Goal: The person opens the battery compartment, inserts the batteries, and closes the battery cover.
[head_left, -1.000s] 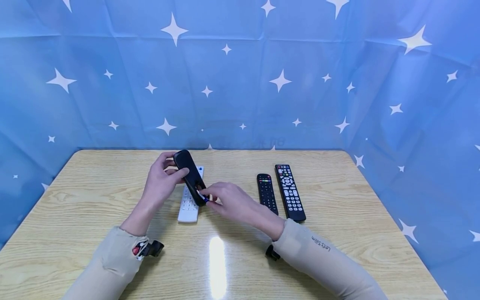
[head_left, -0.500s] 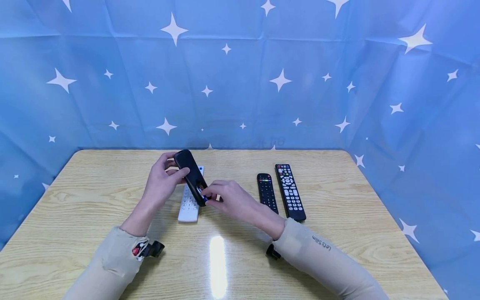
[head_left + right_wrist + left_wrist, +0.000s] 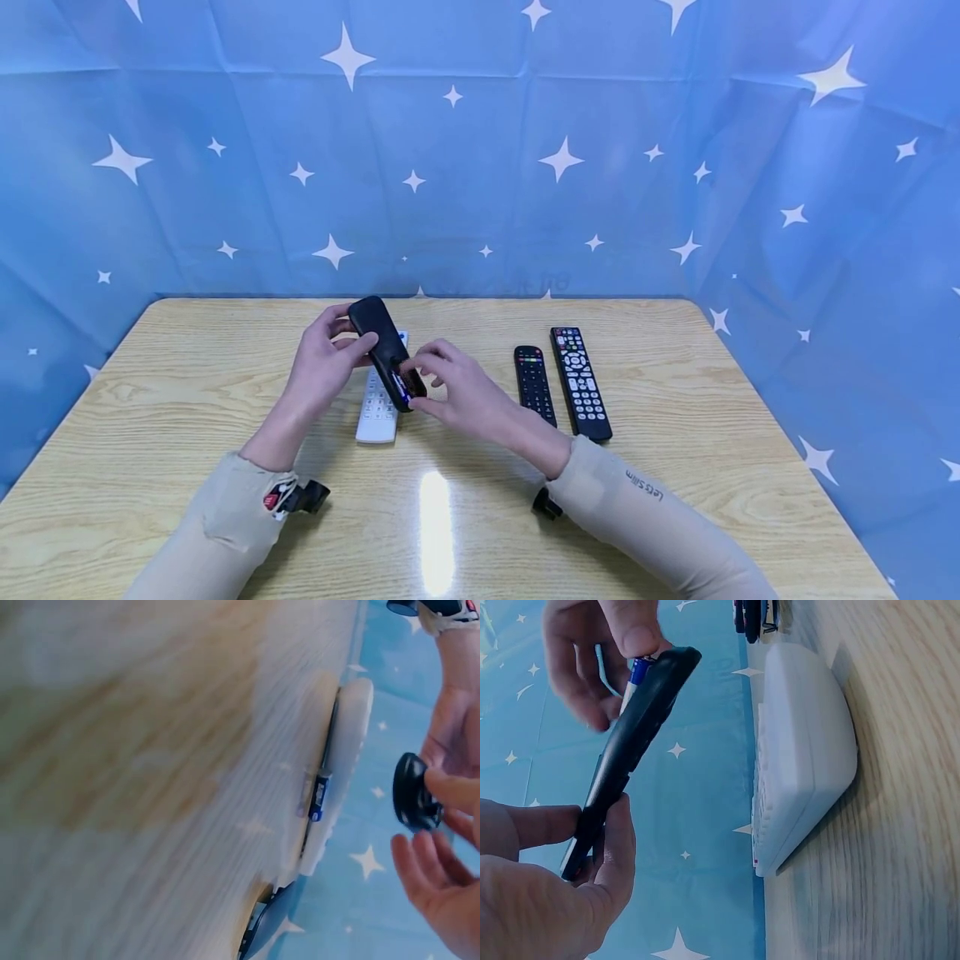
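My left hand [image 3: 322,367] holds a black remote control [image 3: 371,321] by its far end, back side facing up and tilted. Its battery compartment is uncovered near my right hand [image 3: 468,396]. A blue-and-white battery [image 3: 635,681] stands partly proud of that compartment in the left wrist view. The right thumb rests at the battery's end, while the other right fingers are loosely bent and lifted off it. A white remote control [image 3: 377,421] lies on the table below the held one. Another blue battery [image 3: 320,795] lies beside the white remote in the right wrist view.
A small black remote [image 3: 534,387] and a larger black remote [image 3: 581,383] lie side by side beyond the right forearm. The wooden table [image 3: 645,350] ends at a blue curtain [image 3: 480,150] with white stars. Black wrist cameras hang beneath both sleeves.
The right fingers have let go of the battery, lifting and spreading away, with the thumb staying at its end. More of the battery compartment shows. The left hand is nearly still.
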Available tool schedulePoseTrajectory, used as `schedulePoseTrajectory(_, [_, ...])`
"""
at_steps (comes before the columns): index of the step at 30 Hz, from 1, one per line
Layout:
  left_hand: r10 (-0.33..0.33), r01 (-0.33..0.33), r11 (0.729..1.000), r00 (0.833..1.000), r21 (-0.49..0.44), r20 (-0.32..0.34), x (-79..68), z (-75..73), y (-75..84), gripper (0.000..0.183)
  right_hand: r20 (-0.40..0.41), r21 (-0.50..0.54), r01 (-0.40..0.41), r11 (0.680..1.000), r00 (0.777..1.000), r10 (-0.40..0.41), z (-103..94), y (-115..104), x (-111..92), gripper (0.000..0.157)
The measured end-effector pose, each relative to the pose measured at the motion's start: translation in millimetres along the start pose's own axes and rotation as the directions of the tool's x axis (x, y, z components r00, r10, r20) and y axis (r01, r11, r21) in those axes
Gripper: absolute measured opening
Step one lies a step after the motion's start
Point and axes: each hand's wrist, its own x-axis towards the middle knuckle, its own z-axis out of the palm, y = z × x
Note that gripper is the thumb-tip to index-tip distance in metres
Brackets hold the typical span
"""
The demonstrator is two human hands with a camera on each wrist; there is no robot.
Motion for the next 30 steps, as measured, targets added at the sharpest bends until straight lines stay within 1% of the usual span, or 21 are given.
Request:
schedulePoseTrajectory(3, [-0.014,0.014,1.0,1.0,-0.008,0.003,-0.2,0.2,1.3,0.059,0.022,0.12,-0.102,0.987,0.995,0.101,-1.7,0.4,0.4,0.069])
schedulePoseTrajectory(4, [-0.018,0.018,1.0,1.0,-0.011,0.003,-0.2,0.2,1.5,0.058,0.038,0.153,-0.132,0.979,0.991,0.127,-2.3,0.7,0.5,0.075])
schedulePoseTrajectory(6, [-0.023,0.023,1.0,1.0,-0.017,0.003,-0.1,0.4,1.9,0.057,0.076,0.208,-0.178,0.962,0.983,0.166,-3.2,1.2,0.5,0.081])
schedulePoseTrajectory(8, [-0.026,0.026,0.999,1.0,-0.021,0.004,0.2,0.5,1.9,0.056,0.112,0.232,-0.204,0.951,0.977,0.182,-3.4,2.1,0.5,0.081])
schedulePoseTrajectory(11, [-0.027,0.027,0.999,1.0,-0.024,0.006,0.5,0.9,1.7,0.055,0.144,0.232,-0.211,0.95,0.973,0.181,-2.7,2.8,0.1,0.077])
schedulePoseTrajectory(14, [-0.029,0.029,0.999,1.0,-0.021,0.005,0.6,1.0,1.2,0.056,0.156,0.225,-0.204,0.953,0.973,0.171,-1.5,3.4,0.0,0.073])
schedulePoseTrajectory(21, [-0.025,0.025,1.0,1.0,0.0,-0.001,1.7,1.0,0.6,0.056,0.148,0.189,-0.17,0.967,0.979,0.143,-0.1,4.0,0.2,0.072])
schedulePoseTrajectory(27, [-0.028,0.028,1.0,1.0,0.008,0.003,2.4,3.0,0.1,0.055,0.133,0.196,-0.173,0.965,0.98,0.149,0.7,3.6,-0.3,0.072])
schedulePoseTrajectory(30, [-0.034,0.034,0.999,0.999,-0.003,0.005,2.8,4.1,-1.2,0.054,0.123,0.204,-0.182,0.962,0.98,0.159,0.7,3.3,-0.6,0.072])
